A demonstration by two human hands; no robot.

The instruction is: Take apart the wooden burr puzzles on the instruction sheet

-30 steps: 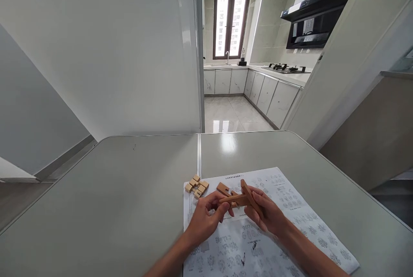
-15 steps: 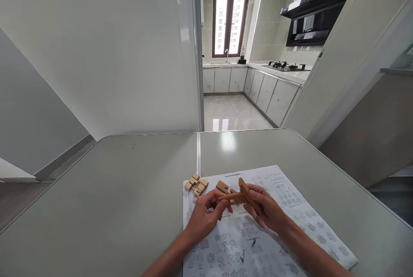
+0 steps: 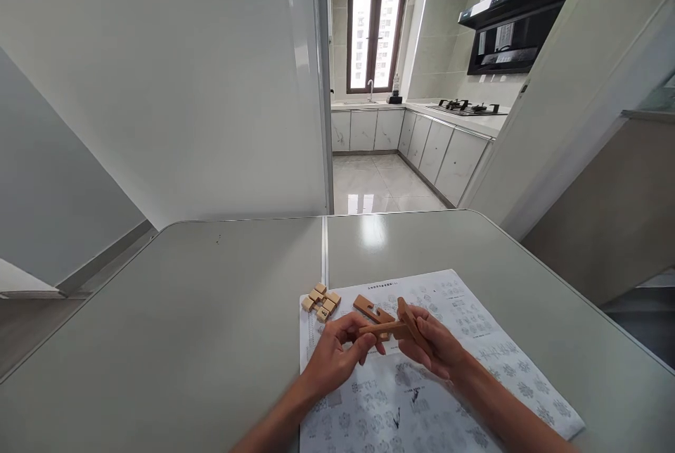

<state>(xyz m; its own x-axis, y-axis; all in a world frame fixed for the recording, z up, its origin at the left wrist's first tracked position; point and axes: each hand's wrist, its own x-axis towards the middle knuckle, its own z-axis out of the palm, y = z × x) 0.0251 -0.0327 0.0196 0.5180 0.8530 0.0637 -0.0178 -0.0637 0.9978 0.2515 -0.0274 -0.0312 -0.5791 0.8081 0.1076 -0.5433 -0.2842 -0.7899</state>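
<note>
My left hand (image 3: 340,353) pinches the left end of a flat brown wooden puzzle piece (image 3: 382,328). My right hand (image 3: 433,342) grips another brown wooden puzzle piece (image 3: 411,321), tilted upright and crossing the first one at its right end. The two pieces touch; whether they interlock is hidden by my fingers. Just behind them a notched wooden puzzle piece (image 3: 368,307) lies on the printed sheet (image 3: 390,390), its near part covered by my hands. Left of it sits a cluster of light wooden blocks (image 3: 323,303), one marked with a dark figure.
The sheet shows rows of small drawings and lies on a pale grey-green table (image 3: 211,326) with a seam (image 3: 324,249) down its middle. A white wall (image 3: 211,87) rises behind the table's left side. Past the far edge is a kitchen with cabinets (image 3: 363,131) and a stove (image 3: 467,108).
Both hands have shifted slightly right with the two held pieces. The upright piece leans a little differently, and more of the notched piece behind now shows.
</note>
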